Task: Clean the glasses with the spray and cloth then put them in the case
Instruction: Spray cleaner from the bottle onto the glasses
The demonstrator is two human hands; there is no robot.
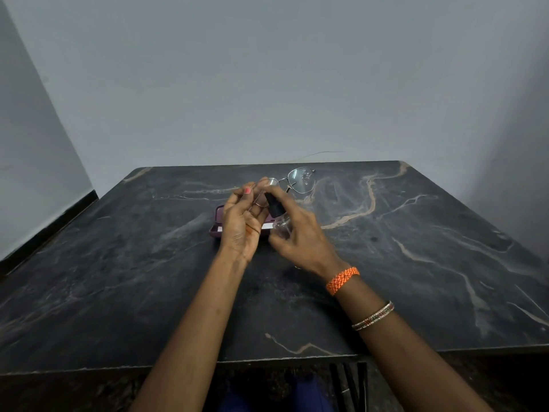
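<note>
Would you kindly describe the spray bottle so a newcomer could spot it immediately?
On the dark marbled table, look between the two hands. The right hand grips the spray bottle, beside the glasses: small, clear-bodied, with a black nozzle.

dark grey table (pixel 416 263) veined with pale tan and whitish marble streaks, the landmark for what follows. above its far half: thin dark metal-rimmed glasses (pixel 300 181) with clear lenses, one lens speckled with droplets; clear spray bottle (pixel 280 223) with a black top. on the table, under the hands: purple case (pixel 216 226) with a white strip showing inside. pink-painted nail on the left hand (pixel 242 226). over the table's near half: orange-and-white braided band (pixel 342 280) and glittery silver-red bangles (pixel 372 316). behind the table: plain pale grey wall (pixel 267 69).
</note>
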